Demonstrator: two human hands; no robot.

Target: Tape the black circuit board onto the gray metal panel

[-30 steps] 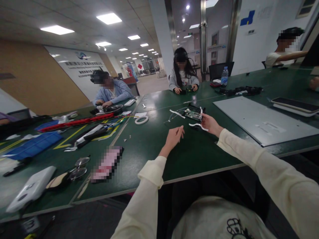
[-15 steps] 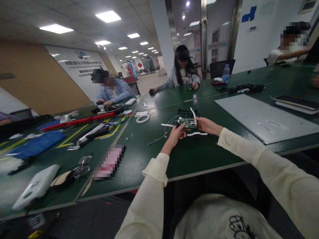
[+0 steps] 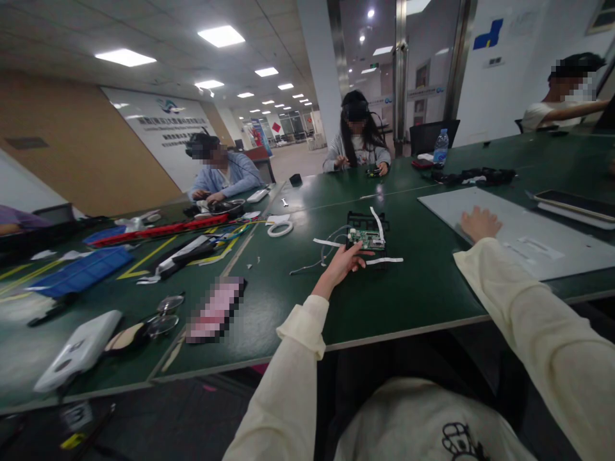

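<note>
A small green circuit board (image 3: pixel 368 238) in a black frame lies on the green table (image 3: pixel 394 294), with white ribbon strips (image 3: pixel 384 260) and thin wires (image 3: pixel 317 256) around it. My left hand (image 3: pixel 343 262) grips the board's near left edge, thumb and fingers closed on it. My right hand (image 3: pixel 479 223) rests on the grey panel (image 3: pixel 509 237) to the right, its fingers hidden from view.
A roll of white tape (image 3: pixel 280 228) lies left of the board. Farther left are a red bar (image 3: pixel 158 232), blue trays (image 3: pixel 81 272), lenses (image 3: pixel 161 317) and a white device (image 3: pixel 77 349). Three other people sit around the table. A water bottle (image 3: pixel 440 148) stands far back.
My right hand let go of the board and moved right onto the grey panel. My left hand reached forward and took hold of the board's edge.
</note>
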